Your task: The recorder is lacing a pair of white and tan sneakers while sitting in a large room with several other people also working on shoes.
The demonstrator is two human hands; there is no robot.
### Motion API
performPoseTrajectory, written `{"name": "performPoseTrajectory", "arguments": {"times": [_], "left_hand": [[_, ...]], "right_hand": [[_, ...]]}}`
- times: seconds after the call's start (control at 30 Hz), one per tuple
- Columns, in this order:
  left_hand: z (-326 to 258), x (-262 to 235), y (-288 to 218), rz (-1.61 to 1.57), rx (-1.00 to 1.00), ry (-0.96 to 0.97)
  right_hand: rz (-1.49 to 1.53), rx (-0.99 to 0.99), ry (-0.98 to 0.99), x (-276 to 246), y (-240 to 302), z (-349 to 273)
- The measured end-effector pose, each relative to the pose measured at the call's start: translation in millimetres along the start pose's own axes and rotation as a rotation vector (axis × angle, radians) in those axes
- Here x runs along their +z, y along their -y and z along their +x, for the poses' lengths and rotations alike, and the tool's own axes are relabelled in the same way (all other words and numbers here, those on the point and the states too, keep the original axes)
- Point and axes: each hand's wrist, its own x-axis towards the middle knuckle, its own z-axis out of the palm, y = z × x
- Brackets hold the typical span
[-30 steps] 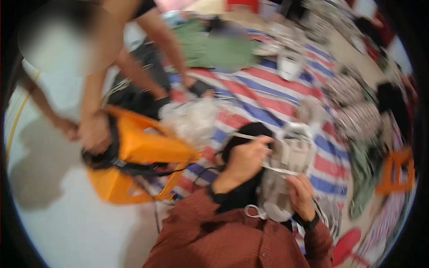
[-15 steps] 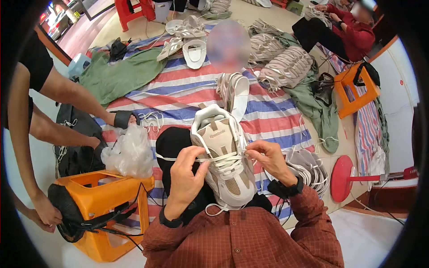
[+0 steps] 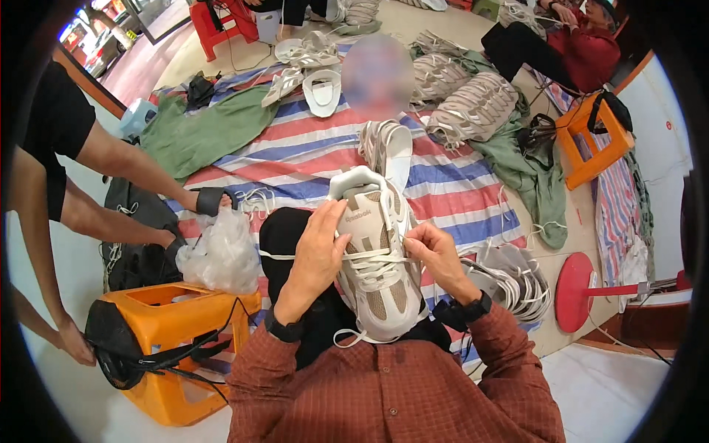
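A beige and white sneaker (image 3: 382,295) rests in my lap, toe toward me, with mesh panels and a padded tongue. My left hand (image 3: 317,255) holds the sneaker's left side, fingers stretched up along the collar and thumb near the tongue. White shoelace (image 3: 375,267) crosses the front in several rows; one end runs out to the left past my left hand, and a loop hangs by the toe. At the right eyelet edge, my right hand (image 3: 437,255) is closed, thumb and forefinger pinching the lace. The fingertips partly hide the lace there.
A striped sheet (image 3: 310,159) covers the floor. Stacked shoe uppers (image 3: 473,111) lie beyond, more uppers (image 3: 517,284) at right. An orange stool (image 3: 166,295) and plastic bag (image 3: 221,255) stand left, beside a person's bare legs (image 3: 125,159). Another person (image 3: 587,48) sits far right.
My left hand has moved up from the laces onto the sneaker's left collar. My right hand stays at the right eyelets, slightly lower. The sneaker has tilted a little.
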Motion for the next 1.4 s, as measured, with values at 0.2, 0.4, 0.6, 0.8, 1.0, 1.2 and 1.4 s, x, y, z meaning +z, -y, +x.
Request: {"name": "performPoseTrajectory", "arguments": {"times": [0.2,0.4,0.6,0.8,1.0,1.2,1.4], "left_hand": [[0.0,-5.3,0.4,-0.036,-0.101,0.028],[0.0,-5.0,4.3,0.049,-0.015,-0.025],[-3.9,-3.1,3.1,0.093,-0.026,-0.092],[-17.9,-12.4,-5.3,0.097,-0.201,-0.11],[-18.8,-36.0,-16.6,0.282,-0.391,0.309],[-22.3,-73.3,-55.8,-0.31,-0.131,0.54],[-26.9,-88.0,-86.2,-0.324,0.222,0.675]], "right_hand": [[0.038,-0.054,0.136,-4.1,1.1,1.7],[0.038,-0.035,0.183,-7.8,4.9,4.7],[-0.016,-0.066,0.187,-6.2,6.4,7.3],[-0.158,-0.172,0.058,-6.8,13.2,12.2],[-0.479,-0.471,0.064,-2.1,31.8,7.5],[-0.555,-0.754,0.242,21.8,60.4,7.9],[-0.234,-0.586,0.91,25.2,84.3,-3.5]]}}
